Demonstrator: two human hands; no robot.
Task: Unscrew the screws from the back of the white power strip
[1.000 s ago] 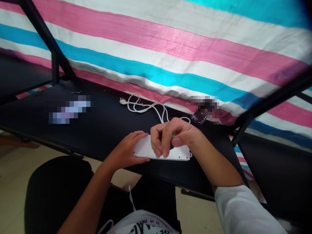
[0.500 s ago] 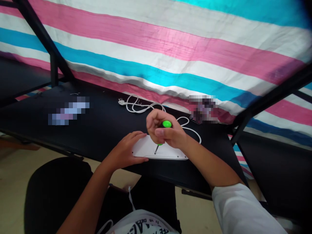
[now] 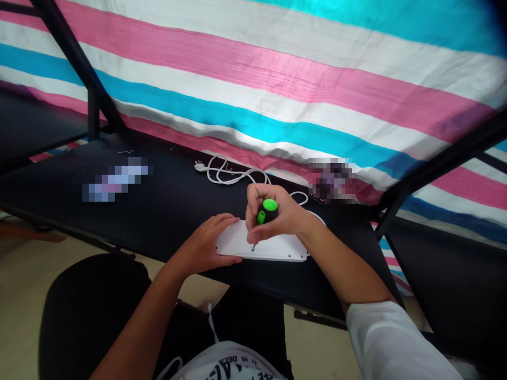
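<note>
A white power strip (image 3: 273, 250) lies flat near the front edge of the black table, small dark screw holes along its near side. My left hand (image 3: 209, 243) grips its left end, thumb on the near side and fingers over the far side. In my right hand (image 3: 273, 214) is a screwdriver (image 3: 270, 205) with a green and black handle, the fingers wrapped round it. The metal shaft points down, and its tip meets the strip's top face near the front edge. The right hand hides part of the strip and shaft.
A white cord (image 3: 225, 177) with a plug (image 3: 200, 165) lies coiled behind the strip. Blurred-out items sit at the left and at the back right of the black table (image 3: 166, 211). A striped sheet (image 3: 237, 68) hangs behind, between slanted black frame bars (image 3: 79, 63).
My right hand has turned on the screwdriver, and its fingers have opened a little, showing more of the handle. The left hand and the strip stay in place.
</note>
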